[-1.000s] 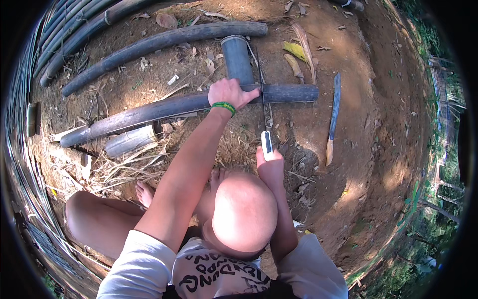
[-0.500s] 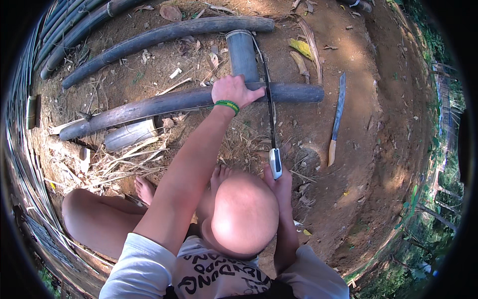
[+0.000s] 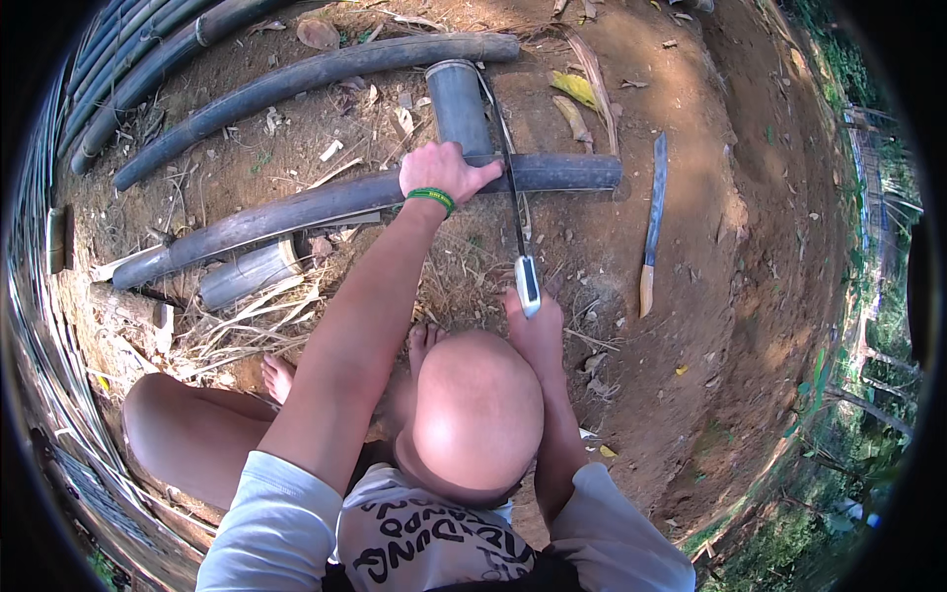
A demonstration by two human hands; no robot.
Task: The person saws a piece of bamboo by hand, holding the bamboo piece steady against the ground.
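Observation:
A dark bamboo pole lies crosswise on the ground in front of me. My left hand is clamped over it from above, thumb stretched out to the right against the saw's blade. In my right hand, beside my knee, is the white and dark handle of a saw. The saw's long thin blade crosses the pole just right of my left hand and points away from me. Beyond the pole, a short thick bamboo section lies lengthwise, close to the blade's left side.
A machete with a wooden handle lies on the dirt at right. Farther off is another long bamboo pole. A short bamboo piece and pale split strips lie near my feet. Several poles are stacked at far left.
My right hand has pushed the saw forward, so its handle is nearer the pole. My left hand keeps its grip on the pole. The whole view has shifted slightly.

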